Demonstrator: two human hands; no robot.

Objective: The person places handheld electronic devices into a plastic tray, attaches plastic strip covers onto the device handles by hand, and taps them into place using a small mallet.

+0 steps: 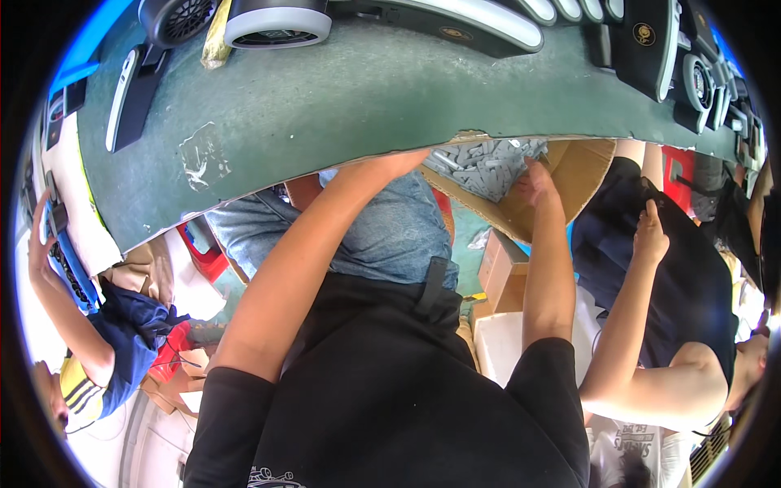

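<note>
Below the edge of the green table, an open cardboard box point(592, 175) is tilted against my lap and holds many small grey plastic parts point(488, 168). My right hand point(535, 184) reaches inside the box beside these parts. Its fingers are slightly bent and apart, and nothing shows between them. At the box's left side, my left hand point(400, 163) goes in under the table edge. Its fingers are hidden there, so I cannot see what they touch.
On the green table point(325, 106) lie black-and-grey round-headed devices point(277, 28), a long black-and-white piece point(480, 28) and several black housings point(647, 45). One narrow black-and-white part point(130, 98) lies at left. Co-workers sit on both sides; the right one's hand point(651, 237) is close.
</note>
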